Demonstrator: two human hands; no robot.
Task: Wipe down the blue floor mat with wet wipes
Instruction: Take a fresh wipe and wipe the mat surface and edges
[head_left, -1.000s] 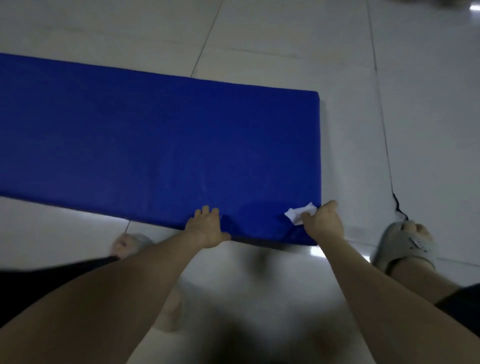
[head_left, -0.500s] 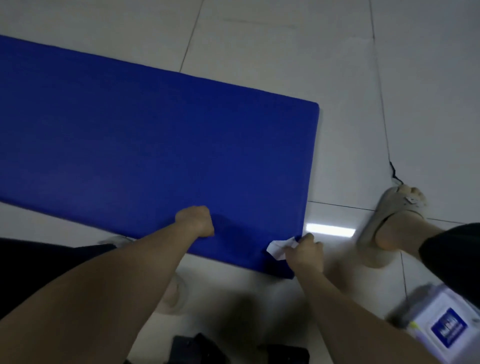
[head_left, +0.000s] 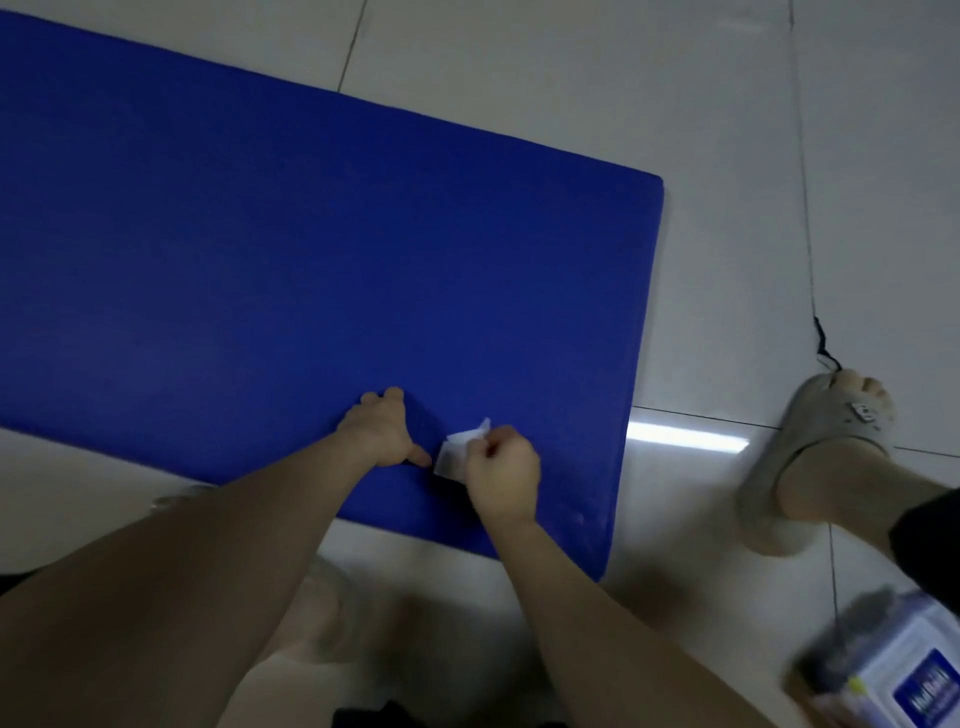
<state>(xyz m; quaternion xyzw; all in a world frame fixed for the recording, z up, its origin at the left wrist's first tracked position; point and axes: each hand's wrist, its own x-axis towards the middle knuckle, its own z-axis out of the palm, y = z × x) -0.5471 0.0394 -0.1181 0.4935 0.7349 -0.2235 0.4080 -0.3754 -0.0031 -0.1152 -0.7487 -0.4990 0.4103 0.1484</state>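
1. Stretching away to the left and to the far side, the blue floor mat (head_left: 311, 260) lies flat on the pale tiled floor (head_left: 753, 156). Its long axis runs from the upper left down to a short end at the right. Only that right end and the near long edge are in view; the left end runs out of frame.
2. Both hands sit on the mat close to the near edge and near its right end, so almost all of the surface to be wiped lies leftward and beyond them. Only a narrow strip lies between them and the right end.
3. A pack of wet wipes (head_left: 904, 670), blurred, is at the lower right, off the mat and well apart from both hands. A foot in a grey slipper (head_left: 831, 431) stands on the tiles just past the mat's right end.
4. The left hand (head_left: 382, 431) rests palm-down on the mat with its thumb stuck out toward the wipe, holding nothing; it looks to be steadying the mat.
5. The right hand (head_left: 501, 475), just beside it on the right, has its fingers curled, pinching a white wet wipe (head_left: 460, 449) against the mat.
6. The wipe lies between the two hands, nearly touching the left thumb. The right hand is therefore the one placed to stroke, most likely along the long axis.
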